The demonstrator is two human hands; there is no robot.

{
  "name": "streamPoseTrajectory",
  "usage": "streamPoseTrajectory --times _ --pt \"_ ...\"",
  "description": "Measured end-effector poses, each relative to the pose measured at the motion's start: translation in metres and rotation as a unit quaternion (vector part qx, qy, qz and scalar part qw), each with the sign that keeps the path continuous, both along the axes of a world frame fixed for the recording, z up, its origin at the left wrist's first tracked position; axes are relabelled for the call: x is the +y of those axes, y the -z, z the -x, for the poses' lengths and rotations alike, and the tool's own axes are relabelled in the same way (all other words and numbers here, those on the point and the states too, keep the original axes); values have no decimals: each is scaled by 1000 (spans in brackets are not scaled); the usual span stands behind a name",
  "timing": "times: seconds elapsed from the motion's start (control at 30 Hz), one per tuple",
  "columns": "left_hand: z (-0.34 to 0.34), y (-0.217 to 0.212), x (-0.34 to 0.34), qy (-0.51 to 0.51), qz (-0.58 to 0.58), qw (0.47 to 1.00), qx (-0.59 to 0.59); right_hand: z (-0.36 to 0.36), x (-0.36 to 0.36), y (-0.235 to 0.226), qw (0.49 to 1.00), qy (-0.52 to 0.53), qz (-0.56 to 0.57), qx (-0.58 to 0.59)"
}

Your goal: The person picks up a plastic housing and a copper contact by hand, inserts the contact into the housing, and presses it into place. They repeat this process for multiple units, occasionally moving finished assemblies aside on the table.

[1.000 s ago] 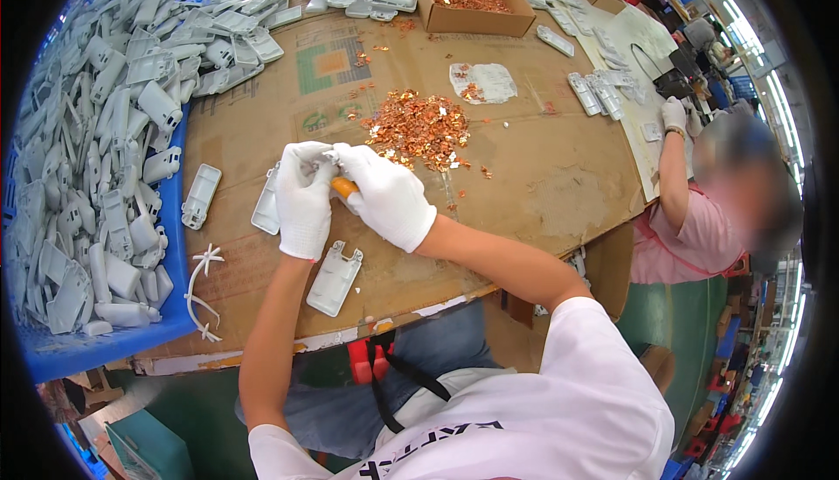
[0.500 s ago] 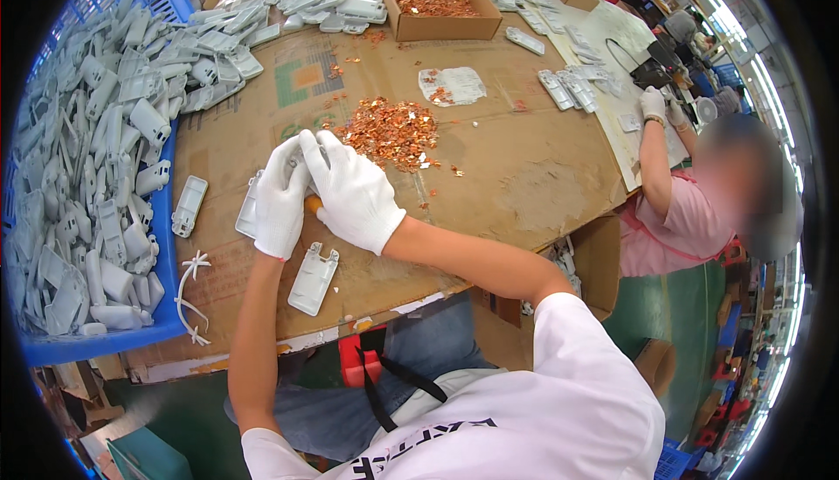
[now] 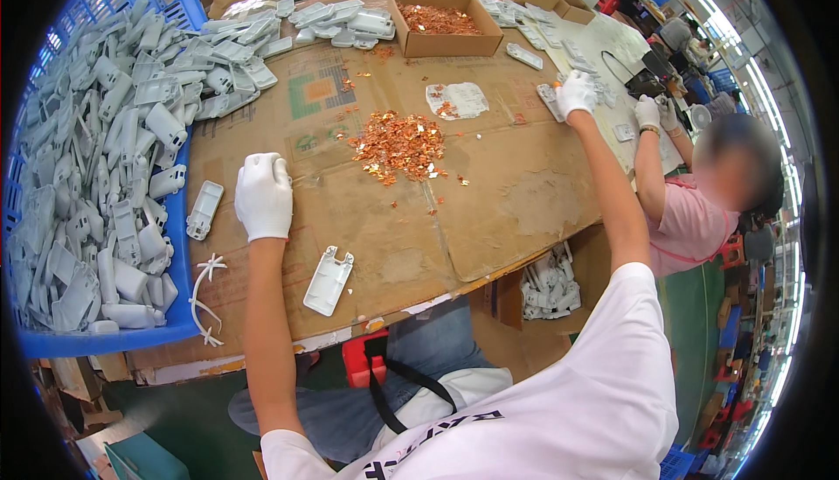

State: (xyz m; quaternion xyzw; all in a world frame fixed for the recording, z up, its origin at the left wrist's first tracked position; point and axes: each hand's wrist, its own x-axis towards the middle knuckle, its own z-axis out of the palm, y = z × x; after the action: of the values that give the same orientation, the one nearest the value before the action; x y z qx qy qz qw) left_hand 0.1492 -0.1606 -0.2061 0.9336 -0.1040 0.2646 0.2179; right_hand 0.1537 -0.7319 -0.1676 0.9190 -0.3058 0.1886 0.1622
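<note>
While the blue crate point(image 3: 105, 340) at the bench's point(image 3: 524, 200) left edge looks full of grey plastic housings point(image 3: 96, 174), much seems left to do. Where both gloved hands met by the copper clips point(image 3: 400, 143) half a second ago, the left hand point(image 3: 263, 196) now rests curled shut beside a loose housing point(image 3: 204, 210). The right hand point(image 3: 576, 93) has reached far right, closed on another housing point(image 3: 552, 102).

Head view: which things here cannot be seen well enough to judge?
- Left hand: the glove's back hides the palm, so whether it holds anything is unclear.
- Right hand: far away and small; its grip on the grey parts is unclear.
- Copper pieces: too small to tell their shape.
- Blue crate: cut off by the left rim.
</note>
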Motion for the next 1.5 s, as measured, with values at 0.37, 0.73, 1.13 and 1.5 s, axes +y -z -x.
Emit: streamPoseTrajectory --times 0.37,0.73,1.13,1.5 --pt "-11 10 11 -62 -55 996 30 32 209 24 806 -572 -153 -12" --pt "-3 14 32 -56 243 965 78 32 210 19 803 -573 -162 34" --pt "-4 27 54 171 561 797 145 36 196 13 834 -520 -177 55" --pt "22 1 67 282 255 899 218 31 196 2 832 -495 -252 -16"
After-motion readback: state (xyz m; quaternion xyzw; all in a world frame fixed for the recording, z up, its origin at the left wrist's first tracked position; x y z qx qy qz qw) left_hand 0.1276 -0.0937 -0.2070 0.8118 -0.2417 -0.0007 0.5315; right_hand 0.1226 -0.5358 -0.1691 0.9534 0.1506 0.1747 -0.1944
